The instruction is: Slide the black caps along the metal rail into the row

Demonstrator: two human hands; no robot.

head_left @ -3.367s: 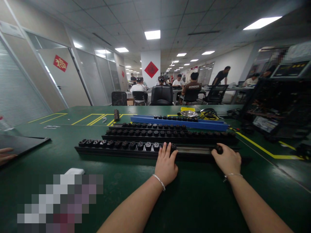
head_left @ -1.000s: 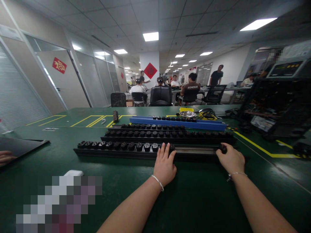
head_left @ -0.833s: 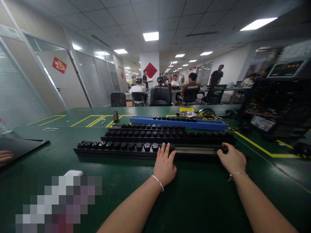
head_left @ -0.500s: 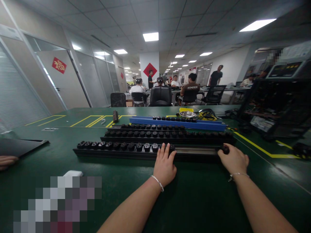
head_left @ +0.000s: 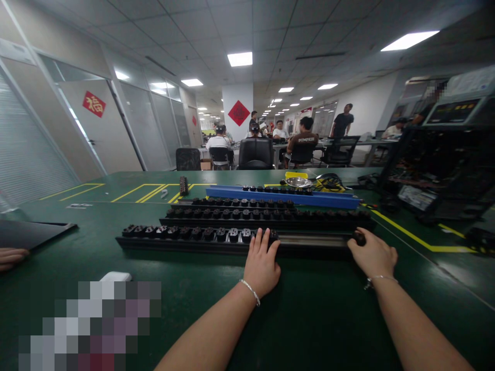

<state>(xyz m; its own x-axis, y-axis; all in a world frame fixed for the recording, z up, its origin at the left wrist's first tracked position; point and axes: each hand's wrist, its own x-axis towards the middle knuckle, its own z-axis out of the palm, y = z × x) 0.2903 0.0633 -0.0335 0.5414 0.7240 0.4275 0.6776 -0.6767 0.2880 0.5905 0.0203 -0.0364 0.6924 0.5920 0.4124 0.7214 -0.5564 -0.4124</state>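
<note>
A long black rail point(head_left: 185, 248) lies across the green table in front of me. Round black socket modules point(head_left: 209, 233) fill its left and middle part, while a bare metallic channel point(head_left: 313, 240) shows to the right. My left hand point(head_left: 263, 265) lies over the right end of the module row, fingers stretched out and touching the last modules. At the rail's right end, my right hand point(head_left: 374, 253) pinches a small dark round piece point(head_left: 359, 238), probably a socket module; the fingers partly hide it.
Behind stand another black rail with modules point(head_left: 266, 221) and a blue rail point(head_left: 282, 197). A metal dish point(head_left: 299, 182) sits at the back. Another person's hand point(head_left: 13, 258) rests at the far left by a grey panel point(head_left: 34, 234). Dark equipment point(head_left: 436, 170) stands at right.
Both hands stay almost in place, the right one barely shifted. In the background a standing person has moved to the right behind the seated people.
</note>
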